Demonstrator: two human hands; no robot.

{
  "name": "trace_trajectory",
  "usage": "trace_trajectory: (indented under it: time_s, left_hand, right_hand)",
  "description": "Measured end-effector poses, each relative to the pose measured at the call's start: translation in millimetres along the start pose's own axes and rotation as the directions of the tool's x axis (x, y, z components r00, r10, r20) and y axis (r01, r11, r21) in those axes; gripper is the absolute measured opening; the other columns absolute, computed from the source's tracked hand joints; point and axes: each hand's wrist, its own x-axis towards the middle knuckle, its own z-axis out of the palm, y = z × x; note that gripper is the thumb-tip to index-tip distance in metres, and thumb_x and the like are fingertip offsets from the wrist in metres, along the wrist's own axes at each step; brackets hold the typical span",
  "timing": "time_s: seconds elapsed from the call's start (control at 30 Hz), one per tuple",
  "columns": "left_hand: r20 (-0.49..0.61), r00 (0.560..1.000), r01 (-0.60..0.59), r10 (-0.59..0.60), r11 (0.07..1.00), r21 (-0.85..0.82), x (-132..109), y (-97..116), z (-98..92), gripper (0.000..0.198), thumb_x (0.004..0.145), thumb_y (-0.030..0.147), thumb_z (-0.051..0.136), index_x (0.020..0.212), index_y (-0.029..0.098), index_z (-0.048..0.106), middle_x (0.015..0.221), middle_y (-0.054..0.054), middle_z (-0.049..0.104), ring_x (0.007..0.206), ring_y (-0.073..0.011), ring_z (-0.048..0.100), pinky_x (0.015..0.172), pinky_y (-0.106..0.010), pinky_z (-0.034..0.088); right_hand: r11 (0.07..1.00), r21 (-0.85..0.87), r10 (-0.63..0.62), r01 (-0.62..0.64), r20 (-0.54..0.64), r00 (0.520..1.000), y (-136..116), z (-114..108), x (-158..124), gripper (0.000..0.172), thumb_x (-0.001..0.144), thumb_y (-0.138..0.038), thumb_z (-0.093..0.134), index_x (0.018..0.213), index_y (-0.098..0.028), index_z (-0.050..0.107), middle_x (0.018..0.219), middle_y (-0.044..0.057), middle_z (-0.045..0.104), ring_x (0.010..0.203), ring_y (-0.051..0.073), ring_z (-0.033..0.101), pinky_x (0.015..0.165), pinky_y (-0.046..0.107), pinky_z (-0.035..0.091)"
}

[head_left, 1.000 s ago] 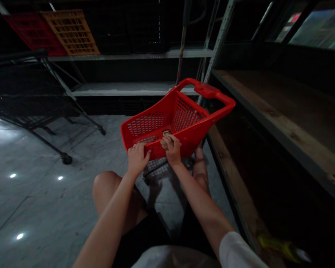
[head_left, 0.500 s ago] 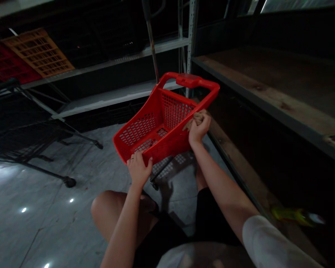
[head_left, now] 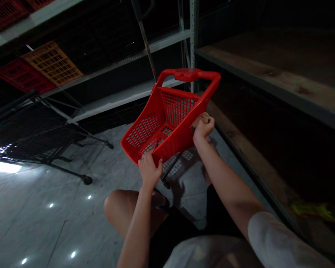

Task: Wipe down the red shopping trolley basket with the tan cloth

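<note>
A red plastic shopping cart [head_left: 174,139] with perforated walls and a looped handle stands in front of my knees, its basket bare inside. My left hand [head_left: 150,169] grips the near corner of its rim, fingers over the edge and thumb on the outer side. Against the outer side wall, below the handle end, my right hand [head_left: 203,128] is closed on a bunched brown cloth [head_left: 195,122]. Part of the cloth is hidden by the fingers.
A dark wire cart [head_left: 44,130] on wheels stands to the left. Behind are metal shelves [head_left: 117,98] with a yellow crate [head_left: 54,63] and a red crate [head_left: 25,75]. A wooden-edged shelf [head_left: 268,74] runs along the right, with a yellow bottle [head_left: 315,211] lower down.
My right hand with the cloth has slid a little down the cart's outer side, off the rim area. My left hand keeps its hold on the rim. The view has shifted left.
</note>
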Motion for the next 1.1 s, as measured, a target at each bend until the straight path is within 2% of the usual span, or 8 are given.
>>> trace_trajectory:
  time_s: [0.1, 0.27, 0.37, 0.6, 0.7, 0.83, 0.97, 1.1]
  left_hand:
    - [-0.012, 1.000, 0.014, -0.014, 1.000, -0.003, 0, 6, 0.5, 0.050, 0.092, 0.036, 0.066, 0.136, 0.013, 0.058, 0.130, -0.019, 0.069, 0.122, -0.0377, 0.064, 0.098, -0.048, 0.049]
    - [0.051, 0.998, 0.028, -0.028, 1.000, 0.007, 13, 4, -1.5, 0.051, 0.088, 0.030, 0.067, 0.135, 0.011, 0.058, 0.130, -0.020, 0.069, 0.125, -0.0378, 0.063, 0.102, -0.050, 0.049]
    - [0.094, 0.995, 0.023, -0.023, 1.000, -0.006, 21, -3, -2.5, 0.055, 0.086, 0.024, 0.068, 0.139, 0.012, 0.057, 0.134, -0.019, 0.069, 0.129, -0.0364, 0.063, 0.105, -0.050, 0.050]
    - [0.280, 0.945, -0.112, 0.167, 0.973, -0.202, 44, -43, -19.1, 0.043, 0.107, 0.026, 0.049, 0.149, 0.021, 0.057, 0.149, -0.010, 0.067, 0.137, -0.0236, 0.063, 0.116, -0.038, 0.050]
    - [0.379, 0.895, -0.186, 0.236, 0.968, -0.166, 54, -61, -25.5, 0.032, 0.112, 0.034, 0.046, 0.130, 0.026, 0.071, 0.134, -0.004, 0.076, 0.125, -0.0194, 0.070, 0.112, -0.031, 0.050]
    - [0.377, 0.916, -0.149, 0.139, 0.989, -0.005, 56, -62, -18.9, 0.040, 0.114, 0.040, 0.041, 0.104, 0.022, 0.075, 0.097, -0.007, 0.080, 0.099, -0.0230, 0.074, 0.093, -0.032, 0.053]
    - [0.359, 0.931, -0.103, 0.061, 0.990, 0.098, 46, -49, -11.4, 0.043, 0.115, 0.043, 0.035, 0.116, 0.024, 0.074, 0.100, -0.007, 0.080, 0.097, -0.0226, 0.075, 0.082, -0.029, 0.049]
    - [0.349, 0.937, -0.074, 0.025, 0.989, 0.129, 38, -41, -12.6, 0.042, 0.115, 0.041, 0.036, 0.111, 0.024, 0.075, 0.101, -0.006, 0.080, 0.099, -0.0217, 0.075, 0.082, -0.028, 0.046]
  right_hand:
    - [0.998, -0.007, 0.060, -0.059, 0.053, 0.997, -6, -3, -18, 0.021, 0.083, -0.023, 0.062, 0.104, -0.020, 0.066, 0.103, 0.004, 0.071, 0.102, 0.021, 0.066, 0.102, 0.037, 0.052]
    - [0.998, 0.061, -0.030, 0.009, 0.351, 0.936, -17, -18, -145, 0.031, 0.083, -0.032, 0.067, 0.111, -0.020, 0.072, 0.119, 0.011, 0.073, 0.115, 0.025, 0.066, 0.111, 0.040, 0.050]
    - [0.995, 0.094, -0.009, -0.028, 0.378, 0.926, -22, -21, -184, 0.036, 0.085, -0.038, 0.067, 0.116, -0.019, 0.073, 0.125, 0.014, 0.070, 0.120, 0.026, 0.065, 0.115, 0.042, 0.049]
    - [0.978, 0.052, 0.197, -0.202, 0.089, 0.976, -10, -9, -72, 0.035, 0.084, -0.027, 0.057, 0.114, -0.016, 0.069, 0.118, 0.013, 0.072, 0.115, 0.025, 0.066, 0.113, 0.045, 0.049]
    - [0.978, 0.055, 0.202, -0.203, 0.020, 0.979, -11, -7, -46, 0.038, 0.085, -0.025, 0.054, 0.120, -0.014, 0.065, 0.126, 0.016, 0.068, 0.121, 0.026, 0.063, 0.118, 0.046, 0.045]
    - [0.981, 0.104, 0.151, -0.164, 0.123, 0.981, -17, -7, -120, 0.033, 0.080, -0.021, 0.059, 0.112, -0.017, 0.066, 0.124, 0.016, 0.067, 0.121, 0.026, 0.061, 0.118, 0.045, 0.044]
    - [0.975, 0.142, 0.140, -0.174, 0.221, 0.965, -23, -12, -223, 0.021, 0.082, -0.023, 0.059, 0.102, -0.026, 0.065, 0.110, 0.009, 0.065, 0.112, 0.027, 0.062, 0.110, 0.047, 0.049]
    - [0.970, 0.155, 0.126, -0.187, 0.337, 0.933, -22, -31, -259, 0.014, 0.082, -0.026, 0.063, 0.095, -0.031, 0.065, 0.102, 0.004, 0.063, 0.104, 0.027, 0.064, 0.101, 0.047, 0.055]
